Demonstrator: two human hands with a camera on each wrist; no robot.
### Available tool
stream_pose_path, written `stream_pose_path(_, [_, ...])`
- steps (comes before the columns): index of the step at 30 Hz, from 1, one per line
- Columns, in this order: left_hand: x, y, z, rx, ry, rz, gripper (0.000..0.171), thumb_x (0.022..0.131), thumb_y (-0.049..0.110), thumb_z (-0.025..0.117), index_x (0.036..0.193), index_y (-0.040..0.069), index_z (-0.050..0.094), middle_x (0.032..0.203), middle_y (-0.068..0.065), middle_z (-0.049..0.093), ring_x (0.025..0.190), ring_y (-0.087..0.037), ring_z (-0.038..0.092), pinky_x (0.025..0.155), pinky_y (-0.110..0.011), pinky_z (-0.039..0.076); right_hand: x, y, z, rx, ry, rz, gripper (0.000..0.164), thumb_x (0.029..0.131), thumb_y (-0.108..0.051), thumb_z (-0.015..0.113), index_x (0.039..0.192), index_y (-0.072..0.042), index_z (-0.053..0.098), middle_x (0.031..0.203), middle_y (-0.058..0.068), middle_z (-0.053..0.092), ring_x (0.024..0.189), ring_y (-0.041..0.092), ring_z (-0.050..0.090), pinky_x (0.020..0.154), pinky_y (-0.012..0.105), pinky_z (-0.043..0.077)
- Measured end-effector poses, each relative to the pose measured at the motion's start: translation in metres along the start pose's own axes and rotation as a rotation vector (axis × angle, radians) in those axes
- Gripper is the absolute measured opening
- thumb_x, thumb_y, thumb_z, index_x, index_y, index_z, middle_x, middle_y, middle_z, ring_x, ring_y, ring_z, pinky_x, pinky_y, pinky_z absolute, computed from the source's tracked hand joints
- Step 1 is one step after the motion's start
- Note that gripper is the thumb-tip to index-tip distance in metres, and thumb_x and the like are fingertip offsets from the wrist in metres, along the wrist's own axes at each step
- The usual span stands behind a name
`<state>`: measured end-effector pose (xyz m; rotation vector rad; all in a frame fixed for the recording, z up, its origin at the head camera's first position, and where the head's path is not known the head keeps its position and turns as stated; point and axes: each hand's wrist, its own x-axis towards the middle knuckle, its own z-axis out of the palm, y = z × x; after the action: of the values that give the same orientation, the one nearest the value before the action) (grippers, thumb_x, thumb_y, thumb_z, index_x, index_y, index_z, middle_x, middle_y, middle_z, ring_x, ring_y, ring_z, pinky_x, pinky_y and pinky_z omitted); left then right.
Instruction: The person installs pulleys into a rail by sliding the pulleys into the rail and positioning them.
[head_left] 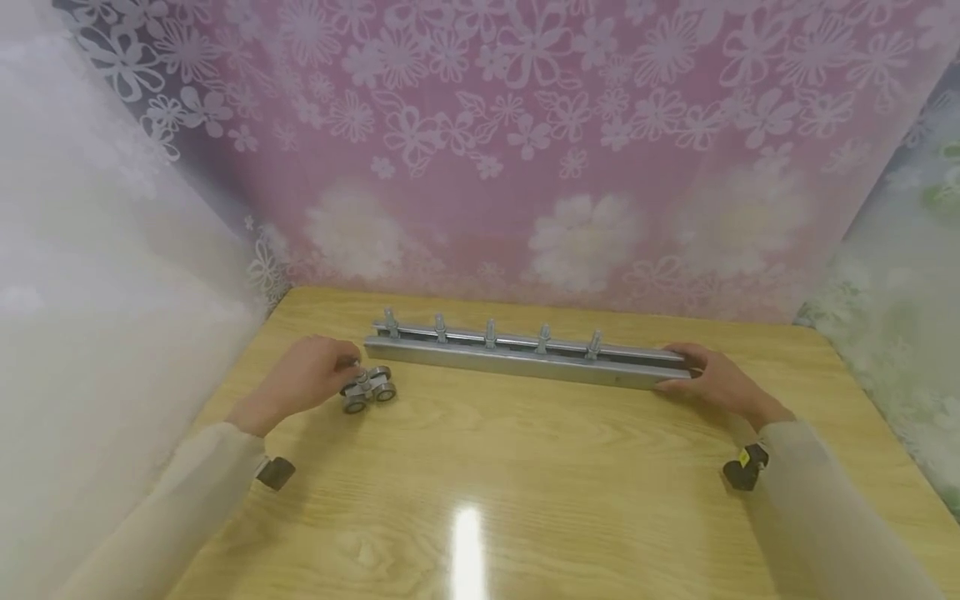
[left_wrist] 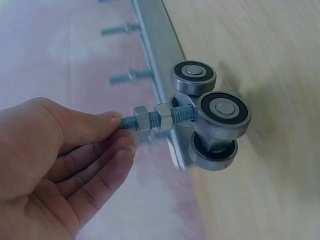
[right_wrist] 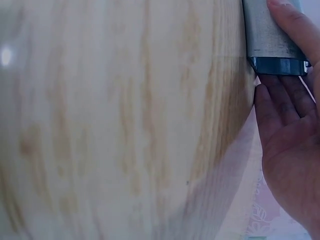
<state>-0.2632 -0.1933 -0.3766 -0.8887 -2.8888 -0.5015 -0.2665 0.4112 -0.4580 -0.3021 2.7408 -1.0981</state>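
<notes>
A metal rail with a slot along its top lies across the table, and several threaded bolts stand up from the slot. Around the rail's right end, my right hand grips it, thumb on the near side and fingers on the far side. My left hand pinches the threaded stem of a roller trolley by its tip, close to the rail's left end. Two nuts sit on that stem. The trolley's bearing wheels point down toward the table; whether they touch it I cannot tell.
The wooden table has rounded far corners. Behind it hangs a pink flowered curtain, with pale sheeting at the left and a leafy curtain at the right. A strip of light reflects off the tabletop near the front.
</notes>
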Motion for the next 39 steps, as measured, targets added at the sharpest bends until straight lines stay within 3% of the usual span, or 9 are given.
stream_pose_path(5, [0.020, 0.031, -0.003, -0.012, -0.044, 0.065, 0.011, 0.089, 0.012, 0.066, 0.097, 0.008, 0.072, 0.081, 0.002, 0.068, 0.065, -0.008, 0.058, 0.063, -0.034, 0.051, 0.001, 0.003, 0.000, 0.002, 0.012, 0.012, 0.076, 0.084, -0.042, 0.071, 0.145, -0.009, 0.037, 0.133, 0.017, 0.046, 0.117, 0.039, 0.049, 0.091, 0.055, 0.042])
stream_pose_path(12, [0.044, 0.084, 0.000, -0.057, -0.086, 0.208, 0.006, 0.090, 0.011, 0.065, 0.091, 0.008, 0.071, 0.068, 0.007, 0.060, 0.051, -0.005, 0.045, 0.054, -0.026, 0.042, 0.000, 0.002, -0.001, 0.028, -0.017, 0.023, 0.080, 0.085, -0.041, 0.070, 0.147, -0.007, 0.033, 0.145, 0.023, 0.033, 0.126, 0.046, 0.038, 0.094, 0.060, 0.039])
stream_pose_path(19, [0.069, 0.131, 0.019, -0.093, -0.141, 0.312, 0.008, 0.092, 0.012, 0.063, 0.089, 0.010, 0.070, 0.072, 0.008, 0.062, 0.057, -0.004, 0.050, 0.058, -0.023, 0.045, -0.002, 0.003, 0.001, 0.046, -0.018, 0.028, 0.077, 0.085, -0.040, 0.070, 0.147, -0.009, 0.034, 0.139, 0.019, 0.041, 0.121, 0.041, 0.045, 0.092, 0.055, 0.043])
stream_pose_path(25, [0.091, 0.161, 0.042, -0.078, -0.133, 0.425, 0.011, 0.094, 0.013, 0.061, 0.086, 0.011, 0.068, 0.074, 0.007, 0.062, 0.059, -0.003, 0.051, 0.058, -0.021, 0.044, 0.000, -0.002, 0.000, 0.044, -0.011, 0.025, 0.075, 0.085, -0.040, 0.070, 0.145, -0.010, 0.036, 0.137, 0.018, 0.044, 0.121, 0.040, 0.046, 0.092, 0.055, 0.042])
stream_pose_path(29, [0.105, 0.179, 0.054, -0.065, -0.152, 0.447, 0.013, 0.096, 0.015, 0.058, 0.088, 0.012, 0.068, 0.073, 0.008, 0.060, 0.058, -0.002, 0.048, 0.057, -0.018, 0.041, 0.001, -0.005, 0.000, 0.050, -0.006, 0.036, 0.077, 0.084, -0.040, 0.071, 0.146, -0.010, 0.036, 0.137, 0.018, 0.043, 0.120, 0.039, 0.046, 0.093, 0.055, 0.041])
stream_pose_path(35, [0.120, 0.201, 0.067, -0.062, -0.191, 0.461, 0.022, 0.097, 0.016, 0.054, 0.076, 0.014, 0.059, 0.060, 0.008, 0.043, 0.051, -0.004, 0.033, 0.049, -0.018, 0.027, 0.001, -0.004, 0.002, 0.066, -0.004, 0.042, 0.073, 0.084, -0.039, 0.071, 0.144, -0.012, 0.039, 0.133, 0.015, 0.047, 0.117, 0.034, 0.050, 0.091, 0.050, 0.042])
stream_pose_path(39, [0.128, 0.211, 0.079, -0.045, -0.202, 0.475, 0.021, 0.098, 0.015, 0.053, 0.077, 0.015, 0.059, 0.061, 0.008, 0.046, 0.051, -0.003, 0.034, 0.048, -0.017, 0.028, -0.001, -0.004, 0.003, 0.051, 0.002, 0.050, 0.074, 0.084, -0.040, 0.071, 0.144, -0.012, 0.039, 0.133, 0.015, 0.048, 0.115, 0.033, 0.050, 0.091, 0.049, 0.042])
